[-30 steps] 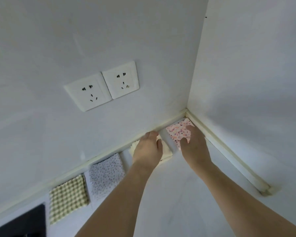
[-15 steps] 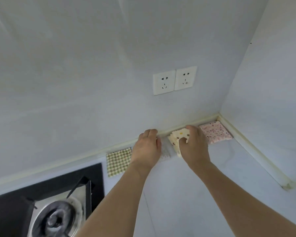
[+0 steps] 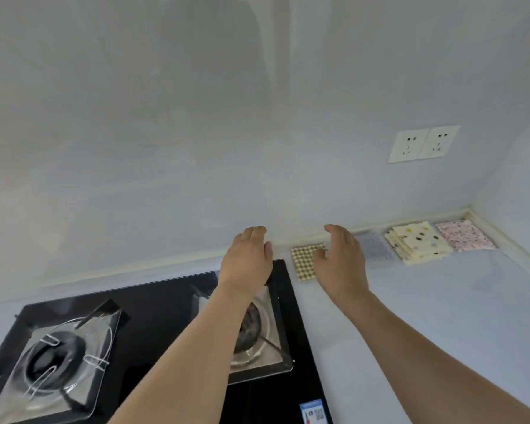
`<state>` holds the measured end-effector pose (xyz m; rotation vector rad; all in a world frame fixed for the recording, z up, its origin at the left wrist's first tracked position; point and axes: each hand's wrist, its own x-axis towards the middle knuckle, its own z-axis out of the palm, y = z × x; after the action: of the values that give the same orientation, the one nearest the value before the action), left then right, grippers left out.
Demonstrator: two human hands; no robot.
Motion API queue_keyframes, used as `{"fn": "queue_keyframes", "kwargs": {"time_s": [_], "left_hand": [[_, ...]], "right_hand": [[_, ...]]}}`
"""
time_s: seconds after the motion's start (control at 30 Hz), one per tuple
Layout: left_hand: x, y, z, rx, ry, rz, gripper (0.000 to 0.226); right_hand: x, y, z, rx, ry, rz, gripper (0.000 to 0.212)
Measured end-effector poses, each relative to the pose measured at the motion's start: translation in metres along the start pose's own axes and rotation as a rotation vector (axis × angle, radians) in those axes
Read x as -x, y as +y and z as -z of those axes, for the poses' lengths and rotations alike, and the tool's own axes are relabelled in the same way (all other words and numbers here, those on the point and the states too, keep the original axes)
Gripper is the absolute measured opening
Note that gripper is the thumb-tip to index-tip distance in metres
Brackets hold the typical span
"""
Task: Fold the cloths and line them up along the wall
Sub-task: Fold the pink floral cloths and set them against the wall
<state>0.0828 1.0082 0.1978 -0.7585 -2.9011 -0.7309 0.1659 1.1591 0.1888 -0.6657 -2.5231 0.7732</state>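
Several folded cloths lie in a row against the back wall. From the left: a brown checked cloth (image 3: 306, 261), a pale lilac speckled cloth (image 3: 375, 247), a cream cloth with dark dots (image 3: 418, 242), and a pink flowered cloth (image 3: 464, 239) in the corner. My left hand (image 3: 248, 259) hovers over the hob's back right corner with relaxed fingers, holding nothing. My right hand (image 3: 341, 261) hovers above the counter, covering part of the checked cloth and the lilac cloth's left edge; it holds nothing.
A black glass gas hob (image 3: 153, 304) with two burners fills the lower left. Two white wall sockets (image 3: 423, 143) sit above the cloths. A raised cream strip (image 3: 389, 223) runs along the wall foot into the right corner. Pale counter (image 3: 441, 316) spreads to the right.
My view swung left, bringing the hob in. My right hand left the cream dotted cloth, both hands moved left along the wall, and now they hover empty near the checked cloth.
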Motion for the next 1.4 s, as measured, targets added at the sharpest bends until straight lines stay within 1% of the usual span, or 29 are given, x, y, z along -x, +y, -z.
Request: {"fn": "queue_keyframes", "kwargs": {"time_s": [0.17,0.37,0.47,0.57,0.73,0.87,1.0,1.1,1.23,1.4], "left_hand": [[0.022,-0.051,0.038,0.011,0.081,0.087,0.042],[0.051,-0.124,0.085,0.016,0.127,0.091,0.042],[0.065,-0.175,0.112,-0.002,0.131,0.080,0.042],[0.082,-0.231,0.142,-0.032,0.102,0.074,0.042],[0.111,-0.309,0.186,-0.061,0.114,0.129,0.041],[0.129,-0.347,0.210,-0.056,0.159,0.209,0.040],[0.154,-0.386,0.232,-0.076,0.155,0.216,0.040],[0.173,-0.426,0.256,-0.081,0.186,0.239,0.040],[0.202,-0.492,0.294,-0.101,0.194,0.270,0.040],[0.242,-0.585,0.337,-0.104,0.177,0.331,0.040]], "right_hand": [[0.013,-0.060,-0.024,-0.042,-0.043,0.064,0.049],[0.045,-0.141,-0.063,-0.011,-0.066,0.142,0.048],[0.064,-0.194,-0.090,-0.028,-0.076,0.148,0.046],[0.090,-0.243,-0.125,-0.044,-0.084,0.130,0.044],[0.124,-0.306,-0.167,-0.055,-0.195,0.170,0.046],[0.139,-0.348,-0.193,-0.061,-0.251,0.247,0.045],[0.154,-0.387,-0.217,-0.084,-0.280,0.284,0.047],[0.173,-0.422,-0.237,-0.085,-0.317,0.311,0.048],[0.204,-0.483,-0.272,-0.098,-0.323,0.332,0.048],[0.256,-0.563,-0.325,-0.140,-0.385,0.372,0.048]]}}
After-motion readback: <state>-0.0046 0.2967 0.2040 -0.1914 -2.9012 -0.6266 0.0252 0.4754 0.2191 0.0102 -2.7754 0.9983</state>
